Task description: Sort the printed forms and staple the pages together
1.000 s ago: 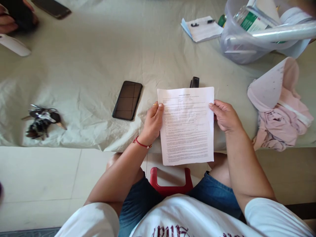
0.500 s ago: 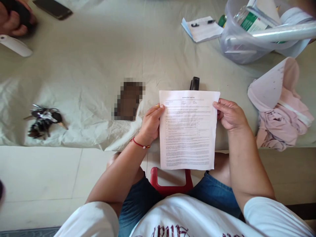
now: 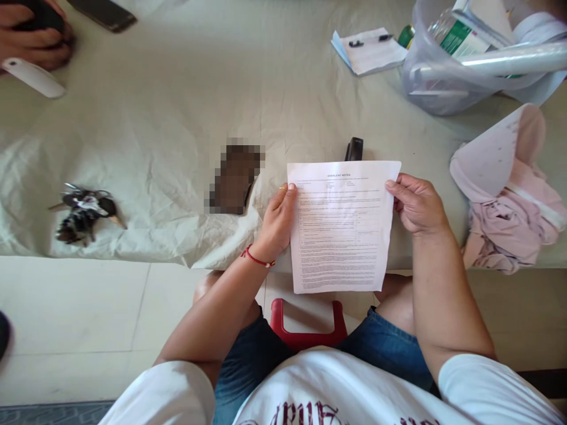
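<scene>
I hold a printed sheet of paper [image 3: 341, 227] upright over the edge of the cloth-covered table [image 3: 177, 118]. My left hand [image 3: 277, 223] pinches its left edge, with a red bracelet on the wrist. My right hand [image 3: 416, 205] grips the right edge near the top. A small black stapler [image 3: 354, 149] lies on the cloth just behind the sheet's top edge. A dark phone [image 3: 234, 176] lies left of my left hand.
A bunch of keys [image 3: 84, 213] lies at the left. Another person's hand [image 3: 38, 35] rests at the far left corner beside a second phone [image 3: 104, 13]. A clear plastic tub [image 3: 447, 59], a paper pad [image 3: 370, 50] and pink cloth [image 3: 509, 200] sit at the right. A red stool [image 3: 305, 324] shows between my knees.
The sheet has shifted slightly right and tilted a little between my hands. The other person's hand at the far left has moved further into view.
</scene>
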`<state>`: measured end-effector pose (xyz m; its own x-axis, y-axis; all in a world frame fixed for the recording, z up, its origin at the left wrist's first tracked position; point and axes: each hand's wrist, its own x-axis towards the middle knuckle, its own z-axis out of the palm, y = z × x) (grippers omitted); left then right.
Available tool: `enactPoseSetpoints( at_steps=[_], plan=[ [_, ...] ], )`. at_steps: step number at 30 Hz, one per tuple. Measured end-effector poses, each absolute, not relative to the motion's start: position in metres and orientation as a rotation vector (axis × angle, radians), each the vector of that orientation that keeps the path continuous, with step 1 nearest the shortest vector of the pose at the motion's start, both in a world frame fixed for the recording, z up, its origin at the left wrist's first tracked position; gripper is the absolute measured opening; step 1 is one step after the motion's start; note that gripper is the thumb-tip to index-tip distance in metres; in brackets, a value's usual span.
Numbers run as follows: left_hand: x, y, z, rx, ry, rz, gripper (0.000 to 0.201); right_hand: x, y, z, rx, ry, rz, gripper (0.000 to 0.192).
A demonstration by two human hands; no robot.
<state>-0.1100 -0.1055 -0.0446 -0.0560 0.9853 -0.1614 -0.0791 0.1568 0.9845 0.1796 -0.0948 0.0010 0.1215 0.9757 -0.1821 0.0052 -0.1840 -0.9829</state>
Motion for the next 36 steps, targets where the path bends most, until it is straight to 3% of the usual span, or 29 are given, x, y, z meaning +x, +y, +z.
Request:
enactPoseSetpoints(
  at_steps=[12,20,36],
  plan=[
    [-0.102,-0.104,-0.047,0.894,1.247,1.253,0.043,0.182,-0.094,-0.009,-1.382,-1.038,1.143,0.056],
    [-0.099,-0.11,-0.037,0.978,1.14,1.231,0.054,0.176,-0.094,-0.02,-1.377,-1.104,0.959,0.06],
    [-0.097,-0.105,-0.047,0.797,1.202,1.344,0.04,0.176,-0.092,-0.023,-1.338,-1.089,0.947,0.063]
  ],
)
